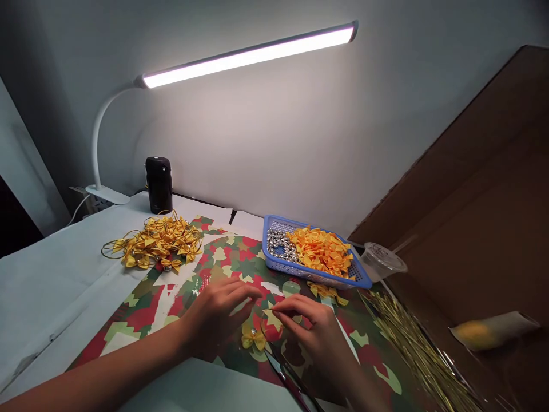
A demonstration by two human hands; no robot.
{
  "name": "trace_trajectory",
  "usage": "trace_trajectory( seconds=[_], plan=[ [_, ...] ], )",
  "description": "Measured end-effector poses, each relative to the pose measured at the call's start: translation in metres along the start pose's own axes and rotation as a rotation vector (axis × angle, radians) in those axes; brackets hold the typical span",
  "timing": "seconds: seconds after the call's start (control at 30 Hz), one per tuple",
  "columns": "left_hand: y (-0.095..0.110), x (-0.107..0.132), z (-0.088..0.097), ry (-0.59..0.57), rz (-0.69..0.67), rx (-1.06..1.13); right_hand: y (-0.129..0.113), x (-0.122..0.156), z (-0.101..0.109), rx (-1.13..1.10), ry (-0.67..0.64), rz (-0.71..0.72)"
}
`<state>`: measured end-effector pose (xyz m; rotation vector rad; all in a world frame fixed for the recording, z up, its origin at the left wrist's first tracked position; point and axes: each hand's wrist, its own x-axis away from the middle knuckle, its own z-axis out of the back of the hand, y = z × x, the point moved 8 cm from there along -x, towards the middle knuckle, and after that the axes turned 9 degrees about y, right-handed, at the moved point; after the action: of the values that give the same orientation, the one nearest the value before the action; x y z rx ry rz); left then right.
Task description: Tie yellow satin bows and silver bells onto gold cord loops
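My left hand (217, 317) and my right hand (313, 335) hover close together over a camouflage-patterned mat (128, 320). The right fingertips pinch a small yellow ribbon piece (272, 317). Just below, between the hands, a yellow ribbon bow with a silver bead (253, 337) lies on the mat. My left fingers curve above the mat, with nothing visible in them. Near the lower edge of the view, under my right wrist, lies a pair of scissors with a dark red handle (288, 380), partly cut off and partly hidden.
A blue plastic basket (274, 252) holds silver beads and orange-yellow bows. A tangled heap of gold bows with loops (158, 243) sits at left. Gold wires (422, 355) lie at right, beside a clear plastic cup (381, 260) and a cardboard wall.
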<state>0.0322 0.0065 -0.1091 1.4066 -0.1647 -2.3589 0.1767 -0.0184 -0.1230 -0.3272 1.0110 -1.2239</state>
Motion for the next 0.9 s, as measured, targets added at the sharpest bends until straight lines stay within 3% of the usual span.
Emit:
trace_trajectory(
  seconds=[0.1,0.17,0.37,0.9],
  plan=[
    [-0.014,0.001,0.000,-0.007,0.251,0.107,-0.004,0.002,-0.001,0.012,0.023,0.041],
    [-0.014,0.002,-0.004,-0.066,0.333,0.155,-0.007,0.005,-0.002,0.018,0.043,0.086],
    [-0.001,0.002,-0.009,-0.085,0.247,0.169,-0.016,0.010,-0.007,0.028,0.081,0.205],
    [-0.001,0.001,-0.010,-0.059,0.170,0.145,-0.019,0.010,-0.004,0.082,0.107,0.254]
  ],
)
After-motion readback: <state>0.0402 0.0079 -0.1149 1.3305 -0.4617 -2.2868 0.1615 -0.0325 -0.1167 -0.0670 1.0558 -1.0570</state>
